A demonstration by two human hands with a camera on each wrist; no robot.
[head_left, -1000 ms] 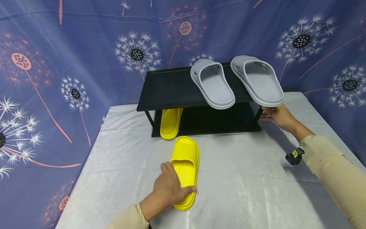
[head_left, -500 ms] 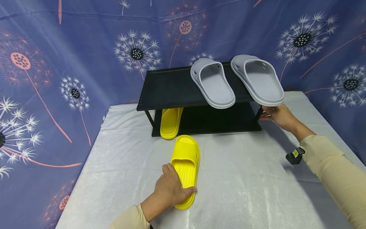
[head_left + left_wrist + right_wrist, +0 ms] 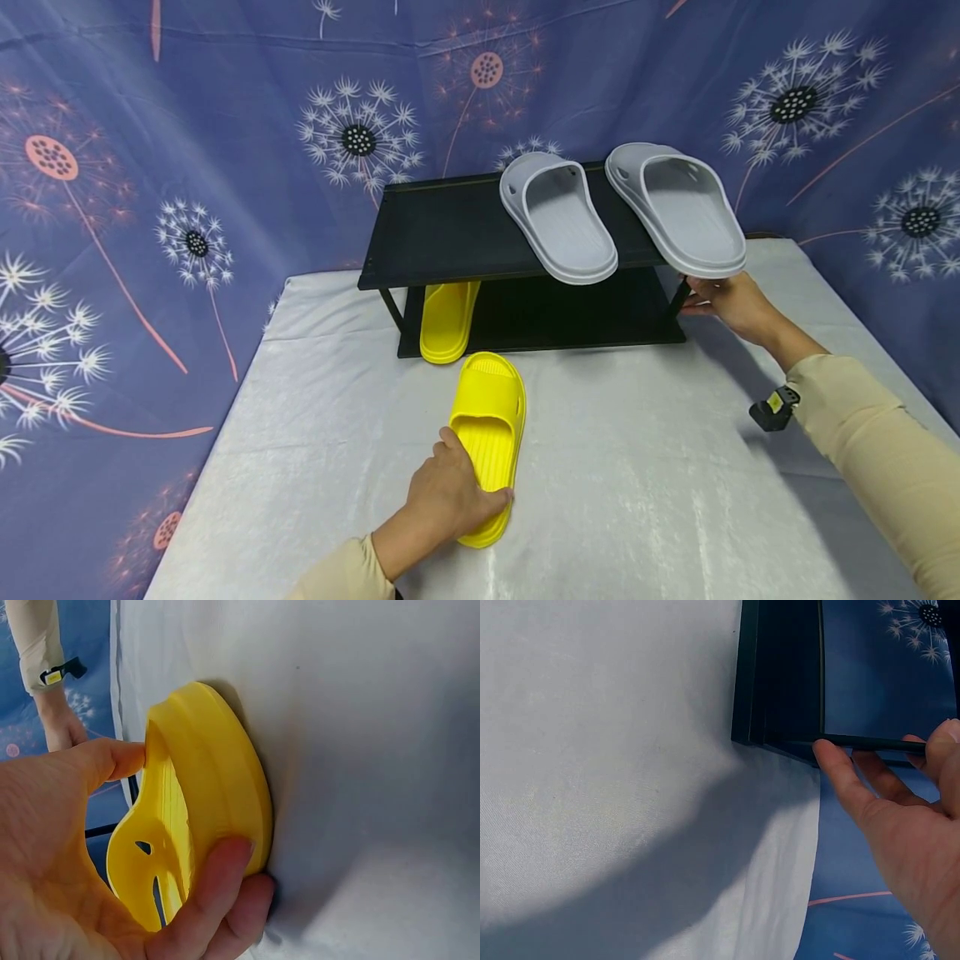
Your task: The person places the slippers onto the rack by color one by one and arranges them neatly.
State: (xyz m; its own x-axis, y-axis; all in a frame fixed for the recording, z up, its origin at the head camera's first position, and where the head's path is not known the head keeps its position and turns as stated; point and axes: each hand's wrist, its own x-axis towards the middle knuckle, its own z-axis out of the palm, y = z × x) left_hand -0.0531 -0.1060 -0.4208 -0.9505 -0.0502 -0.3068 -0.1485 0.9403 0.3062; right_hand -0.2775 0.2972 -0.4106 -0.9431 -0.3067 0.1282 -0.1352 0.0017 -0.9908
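Observation:
My left hand grips the heel end of a yellow slide slipper in front of the black shoe rack. In the left wrist view, the thumb is on one side of the slipper's heel and the curled fingers are on the other. Its toe points at the rack. A second yellow slipper lies at the left of the lower shelf, its toe part hidden under the top shelf. My right hand holds the rack's right side, with fingers and thumb about a thin black post in the right wrist view.
Two grey slippers, one nearer the middle and one at the right end, sit on the top shelf, heels over its front edge. A pale cloth covers the table. Behind the rack hangs a blue dandelion-print curtain.
The yellow slipper in my left hand has slid very slightly toward the rack, and the left fingers have shifted a little along its side. My right hand stays at the rack.

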